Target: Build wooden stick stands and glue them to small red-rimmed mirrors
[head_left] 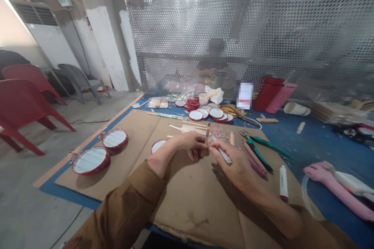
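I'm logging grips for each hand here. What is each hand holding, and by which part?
The left hand pinches a wooden stick at its lower end. The right hand holds a grey tool around its middle.

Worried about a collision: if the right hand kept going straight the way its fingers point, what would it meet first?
Most likely the left hand: the right hand points left and slightly away, its fingers already meeting the left's around an upright wooden stick.

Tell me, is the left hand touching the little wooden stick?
Touching. The head view shows the left hand pinching the lower end of the wooden stick, which stands up above the fingers. The right hand meets it there too.
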The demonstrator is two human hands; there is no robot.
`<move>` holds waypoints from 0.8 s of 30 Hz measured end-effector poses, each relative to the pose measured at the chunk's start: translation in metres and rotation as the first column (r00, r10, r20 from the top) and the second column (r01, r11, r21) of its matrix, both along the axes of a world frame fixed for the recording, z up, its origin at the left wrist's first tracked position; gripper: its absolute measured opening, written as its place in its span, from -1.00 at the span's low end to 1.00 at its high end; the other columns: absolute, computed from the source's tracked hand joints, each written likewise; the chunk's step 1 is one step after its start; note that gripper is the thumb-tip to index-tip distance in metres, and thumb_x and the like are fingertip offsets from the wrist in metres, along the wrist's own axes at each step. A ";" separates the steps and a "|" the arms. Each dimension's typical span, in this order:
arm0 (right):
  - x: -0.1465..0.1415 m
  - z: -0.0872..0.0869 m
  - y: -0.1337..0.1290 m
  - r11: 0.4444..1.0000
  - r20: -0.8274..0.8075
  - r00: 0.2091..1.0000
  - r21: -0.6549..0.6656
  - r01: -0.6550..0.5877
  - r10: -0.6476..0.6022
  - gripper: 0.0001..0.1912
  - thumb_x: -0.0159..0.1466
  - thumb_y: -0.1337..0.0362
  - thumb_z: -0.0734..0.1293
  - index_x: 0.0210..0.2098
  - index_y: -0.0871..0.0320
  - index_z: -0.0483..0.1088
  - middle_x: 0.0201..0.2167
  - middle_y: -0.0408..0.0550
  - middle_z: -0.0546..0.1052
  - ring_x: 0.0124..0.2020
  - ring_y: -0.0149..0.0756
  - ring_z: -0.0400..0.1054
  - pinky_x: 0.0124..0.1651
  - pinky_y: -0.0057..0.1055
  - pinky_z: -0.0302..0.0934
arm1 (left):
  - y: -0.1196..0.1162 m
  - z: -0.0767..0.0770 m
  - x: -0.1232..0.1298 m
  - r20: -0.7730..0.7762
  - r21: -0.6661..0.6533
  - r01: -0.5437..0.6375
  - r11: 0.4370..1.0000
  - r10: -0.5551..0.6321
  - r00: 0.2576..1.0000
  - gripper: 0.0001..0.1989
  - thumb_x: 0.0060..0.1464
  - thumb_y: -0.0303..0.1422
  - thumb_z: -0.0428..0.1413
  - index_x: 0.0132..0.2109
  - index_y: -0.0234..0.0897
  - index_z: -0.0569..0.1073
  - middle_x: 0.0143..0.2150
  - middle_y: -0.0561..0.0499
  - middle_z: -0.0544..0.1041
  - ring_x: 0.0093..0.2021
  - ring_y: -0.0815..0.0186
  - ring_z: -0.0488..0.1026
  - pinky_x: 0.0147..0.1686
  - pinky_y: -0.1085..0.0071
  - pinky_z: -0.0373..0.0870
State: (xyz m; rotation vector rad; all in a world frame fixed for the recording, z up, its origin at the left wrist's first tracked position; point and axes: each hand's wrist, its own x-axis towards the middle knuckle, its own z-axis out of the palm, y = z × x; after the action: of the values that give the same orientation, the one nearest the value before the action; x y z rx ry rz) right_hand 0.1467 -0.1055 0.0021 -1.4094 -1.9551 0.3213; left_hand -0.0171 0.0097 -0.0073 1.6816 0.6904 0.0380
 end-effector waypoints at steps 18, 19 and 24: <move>-0.003 0.007 -0.005 0.993 -0.019 0.994 -0.057 -0.105 0.104 -0.82 0.37 0.20 0.18 -0.21 0.07 0.40 -0.23 -0.10 0.54 -0.18 -0.26 0.39 -0.09 -0.32 0.23 | 0.000 -0.001 0.000 -0.007 0.004 -0.004 1.000 0.004 1.000 -0.70 0.08 -0.11 0.12 -0.28 -0.28 0.36 -0.52 0.10 0.45 -0.54 0.39 0.48 -0.51 0.47 0.44; -0.003 0.007 -0.005 0.993 -0.021 0.994 -0.057 -0.107 0.106 -0.82 0.37 0.21 0.18 -0.21 0.07 0.40 -0.24 -0.11 0.54 -0.19 -0.26 0.40 -0.11 -0.33 0.23 | 0.000 -0.001 0.000 -0.007 0.006 -0.004 1.000 0.004 1.000 -0.71 0.08 -0.12 0.12 -0.28 -0.28 0.36 -0.51 0.10 0.45 -0.55 0.39 0.47 -0.51 0.47 0.44; -0.002 0.004 -0.004 0.994 -0.019 0.994 -0.041 -0.106 0.105 -0.81 0.37 0.19 0.18 -0.20 0.05 0.40 -0.24 -0.12 0.54 -0.21 -0.26 0.41 -0.11 -0.32 0.23 | 0.001 -0.002 0.000 0.019 0.002 0.011 1.000 -0.011 1.000 -0.73 0.08 -0.15 0.11 -0.28 -0.29 0.36 -0.49 0.09 0.46 -0.56 0.39 0.47 -0.53 0.46 0.44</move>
State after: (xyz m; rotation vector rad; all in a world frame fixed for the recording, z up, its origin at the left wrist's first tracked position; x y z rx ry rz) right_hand 0.1444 -0.1099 0.0062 -1.3275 -2.0235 0.4234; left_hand -0.0175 0.0110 -0.0093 1.6850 0.6673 0.0464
